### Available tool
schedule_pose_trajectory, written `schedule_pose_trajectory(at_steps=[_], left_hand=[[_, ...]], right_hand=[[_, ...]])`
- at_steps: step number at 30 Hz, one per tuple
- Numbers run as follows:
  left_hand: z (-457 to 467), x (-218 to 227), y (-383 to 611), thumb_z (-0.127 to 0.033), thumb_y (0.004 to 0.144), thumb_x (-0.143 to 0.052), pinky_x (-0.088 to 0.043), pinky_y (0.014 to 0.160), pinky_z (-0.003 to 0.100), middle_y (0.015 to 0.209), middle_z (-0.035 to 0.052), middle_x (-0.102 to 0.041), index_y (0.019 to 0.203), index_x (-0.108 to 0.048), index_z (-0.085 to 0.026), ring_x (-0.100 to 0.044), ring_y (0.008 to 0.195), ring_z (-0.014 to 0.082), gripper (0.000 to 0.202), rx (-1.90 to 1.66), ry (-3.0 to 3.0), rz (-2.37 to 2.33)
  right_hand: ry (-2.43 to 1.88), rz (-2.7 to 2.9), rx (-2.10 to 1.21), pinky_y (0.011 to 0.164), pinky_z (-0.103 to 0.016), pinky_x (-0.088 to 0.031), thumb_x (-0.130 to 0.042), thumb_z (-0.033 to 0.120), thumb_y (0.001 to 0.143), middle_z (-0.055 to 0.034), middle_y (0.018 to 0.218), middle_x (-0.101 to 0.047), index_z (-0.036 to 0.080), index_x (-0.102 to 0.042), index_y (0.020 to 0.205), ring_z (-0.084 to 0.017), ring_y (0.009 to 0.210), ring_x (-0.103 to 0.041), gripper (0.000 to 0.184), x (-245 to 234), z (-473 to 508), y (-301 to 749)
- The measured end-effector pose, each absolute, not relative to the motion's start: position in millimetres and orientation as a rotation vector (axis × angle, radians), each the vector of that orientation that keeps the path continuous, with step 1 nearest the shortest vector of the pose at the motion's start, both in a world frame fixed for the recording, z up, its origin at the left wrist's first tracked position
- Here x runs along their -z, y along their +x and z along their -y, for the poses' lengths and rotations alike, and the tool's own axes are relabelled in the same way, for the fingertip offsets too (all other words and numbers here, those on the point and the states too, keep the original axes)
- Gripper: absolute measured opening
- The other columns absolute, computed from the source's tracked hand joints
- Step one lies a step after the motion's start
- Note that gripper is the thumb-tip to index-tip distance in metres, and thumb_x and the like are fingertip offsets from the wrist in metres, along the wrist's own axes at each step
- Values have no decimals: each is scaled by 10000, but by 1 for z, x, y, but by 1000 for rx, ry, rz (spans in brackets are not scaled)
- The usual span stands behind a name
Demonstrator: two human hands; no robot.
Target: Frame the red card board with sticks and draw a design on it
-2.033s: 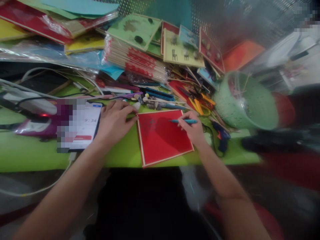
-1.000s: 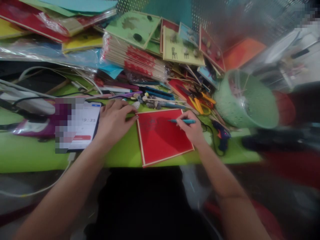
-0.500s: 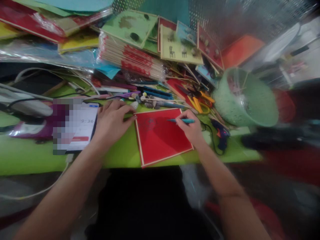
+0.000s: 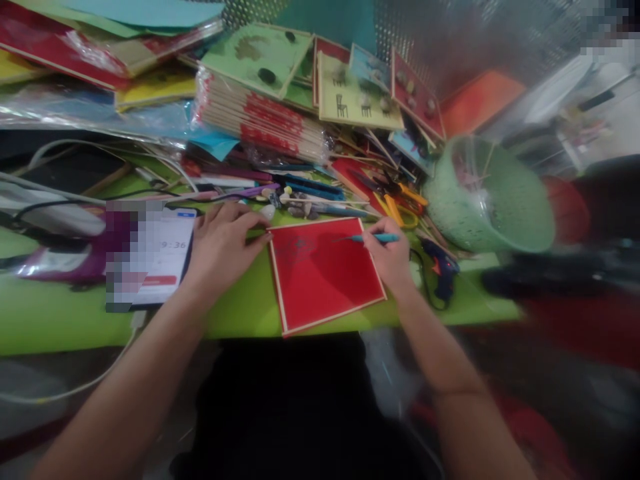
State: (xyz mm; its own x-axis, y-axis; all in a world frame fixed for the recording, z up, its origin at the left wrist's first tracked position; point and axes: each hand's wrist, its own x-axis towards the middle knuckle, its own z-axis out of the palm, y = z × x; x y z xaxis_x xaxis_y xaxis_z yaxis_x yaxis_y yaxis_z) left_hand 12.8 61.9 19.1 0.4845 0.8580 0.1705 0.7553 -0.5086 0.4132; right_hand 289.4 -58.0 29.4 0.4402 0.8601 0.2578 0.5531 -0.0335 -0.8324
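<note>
Phone [image 4: 167, 257] far L on the green table [image 4: 60, 320]: its readout is up about 2 counts vs 2 s ago, otherwise same spot. L hand [image 4: 223, 243] hasn't shifted. It lies palm down just R of the phone, fingers loose and grasping nothing, tips touching the top-L corner of the red board [image 4: 325, 280].

The board lies flat at the table's near edge, between both hands, w/ the same slight tilt as before. A dark pencil-like sketch [image 4: 299, 247] sits in its upper-L part. Can't tell if lines were added, too blurry.

Main change is the teal pen [image 4: 375, 237]. It's pinched in the R hand [image 4: 393, 260], thumb and fingers clenched on the barrel, and has slid a bit R and up. Its tip now points at the board's upper middle, apart from the sketch. Tip contact w/ the surface not readable.

So, as a judgement: the L hand steadies the board, and the mark-making is at a brief reposition or pause, not a stroke.

R of the hand are a blue glue gun [image 4: 440, 267] and a green basket [image 4: 493, 200], both unmoved.
</note>
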Motion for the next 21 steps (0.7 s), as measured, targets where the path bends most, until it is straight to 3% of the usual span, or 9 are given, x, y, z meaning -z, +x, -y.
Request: schedule_pose_trajectory(at_steps=[15, 21], left_hand=[[-63, -23, 13, -336, 972, -611, -443, 1057, 563, 1276, 103, -675, 1094, -734, -252, -557, 1275, 371, 193, -458, 2470, -1369], [-65, -18, 11, -361, 973, -578, -444, 1049, 582, 1263, 102, -678, 1089, -736, -288, -560, 1275, 382, 209, -495, 2482, -1351]], right_hand=[[-1575, 1139, -553, 653, -305, -469, -663, 305, 879, 50, 689, -606, 240, -603, 797, -132, 651, -560, 121, -35, 63, 286], [-1557, 1168, -560, 654, -301, -453, -663, 335, 884, 36, 690, -625, 237, -616, 798, -138, 648, -553, 138, -35, 65, 286]])
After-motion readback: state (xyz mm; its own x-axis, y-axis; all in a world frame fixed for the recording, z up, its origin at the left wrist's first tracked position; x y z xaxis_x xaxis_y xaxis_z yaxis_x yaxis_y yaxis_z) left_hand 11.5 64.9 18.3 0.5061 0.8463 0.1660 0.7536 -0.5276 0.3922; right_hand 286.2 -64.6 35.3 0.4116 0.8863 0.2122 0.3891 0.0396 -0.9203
